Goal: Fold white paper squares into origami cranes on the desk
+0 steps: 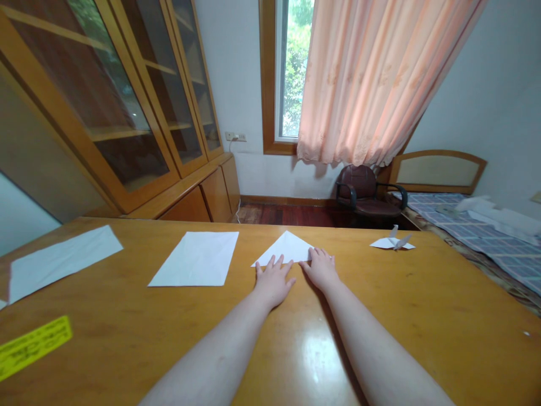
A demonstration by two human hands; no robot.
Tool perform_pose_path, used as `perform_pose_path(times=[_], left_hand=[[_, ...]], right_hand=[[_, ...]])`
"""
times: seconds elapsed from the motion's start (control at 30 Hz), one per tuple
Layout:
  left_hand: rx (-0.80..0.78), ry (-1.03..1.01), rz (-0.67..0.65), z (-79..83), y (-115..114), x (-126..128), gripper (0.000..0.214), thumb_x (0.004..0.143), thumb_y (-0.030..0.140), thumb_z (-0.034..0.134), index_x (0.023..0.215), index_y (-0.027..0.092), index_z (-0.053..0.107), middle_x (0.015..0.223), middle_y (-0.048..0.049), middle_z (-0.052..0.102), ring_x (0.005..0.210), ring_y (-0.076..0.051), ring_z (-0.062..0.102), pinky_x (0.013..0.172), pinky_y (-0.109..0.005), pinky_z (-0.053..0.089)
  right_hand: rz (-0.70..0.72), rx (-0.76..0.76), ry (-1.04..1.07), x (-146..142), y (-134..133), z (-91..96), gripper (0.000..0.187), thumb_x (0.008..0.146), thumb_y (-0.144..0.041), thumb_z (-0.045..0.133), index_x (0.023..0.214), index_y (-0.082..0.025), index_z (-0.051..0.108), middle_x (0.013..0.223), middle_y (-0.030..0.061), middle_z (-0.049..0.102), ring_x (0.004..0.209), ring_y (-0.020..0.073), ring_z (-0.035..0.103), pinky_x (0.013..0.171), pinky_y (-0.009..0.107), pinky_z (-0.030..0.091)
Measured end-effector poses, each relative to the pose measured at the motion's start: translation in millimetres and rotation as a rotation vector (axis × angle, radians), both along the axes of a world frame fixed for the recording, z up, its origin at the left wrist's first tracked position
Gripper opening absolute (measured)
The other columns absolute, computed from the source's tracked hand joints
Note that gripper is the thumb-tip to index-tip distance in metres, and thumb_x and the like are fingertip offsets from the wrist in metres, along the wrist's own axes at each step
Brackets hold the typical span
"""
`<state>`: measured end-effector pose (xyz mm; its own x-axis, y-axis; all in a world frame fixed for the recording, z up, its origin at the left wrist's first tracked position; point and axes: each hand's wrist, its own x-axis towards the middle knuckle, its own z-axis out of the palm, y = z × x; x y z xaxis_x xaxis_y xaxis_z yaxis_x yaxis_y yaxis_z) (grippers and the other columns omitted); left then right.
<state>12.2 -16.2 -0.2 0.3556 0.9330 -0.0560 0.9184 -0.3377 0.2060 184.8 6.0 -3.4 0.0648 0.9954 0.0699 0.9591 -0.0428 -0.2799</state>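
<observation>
A sheet of white paper (285, 247), folded into a triangle, lies on the table with its point facing the far edge. My left hand (274, 282) rests at its near edge, fingers spread and fingertips touching the paper. At the right corner is my right hand (322, 269), its fingertips laid over the paper and its thumb apart along the near edge. The right corner itself is hidden under those fingers. Further right on the table stands a folded paper crane (394, 241).
Left of the triangle lies a flat white paper square (194, 259); a longer white sheet (63, 262) is at the far left. A yellow label (36, 347) sits on the wooden table (169, 338). Beyond are a glass-door cabinet (169, 141), a chair (364, 192) and a bed (486, 225).
</observation>
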Motion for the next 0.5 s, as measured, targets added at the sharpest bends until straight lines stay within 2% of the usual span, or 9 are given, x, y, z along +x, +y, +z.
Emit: perform_pose_path(times=[0.17, 0.5], left_hand=[[0.0, 0.004, 0.037, 0.5, -0.4, 0.2, 0.062, 0.083, 0.057, 0.035, 0.141, 0.037, 0.027, 0.152, -0.0019, 0.022, 0.138, -0.036, 0.014, 0.098, -0.075, 0.009], [-0.012, 0.005, 0.081, 2.0, -0.2, -1.4, 0.064, 0.079, 0.063, 0.036, 0.139, 0.042, 0.029, 0.152, -0.0022, 0.023, 0.137, -0.039, 0.012, 0.094, -0.078, 0.007]], right_hand=[[-0.002, -0.018, -0.014, -0.8, -0.6, 1.7, 0.055, 0.083, -0.051, 0.047, 0.128, -0.018, 0.045, 0.133, 0.0167, 0.045, 0.127, 0.0323, 0.032, 0.102, 0.056, 0.018], [0.014, -0.003, -0.015, -1.3, -1.5, 1.0, 0.052, 0.084, -0.051, 0.046, 0.125, -0.018, 0.048, 0.133, 0.0161, 0.046, 0.126, 0.0332, 0.032, 0.101, 0.059, 0.019]])
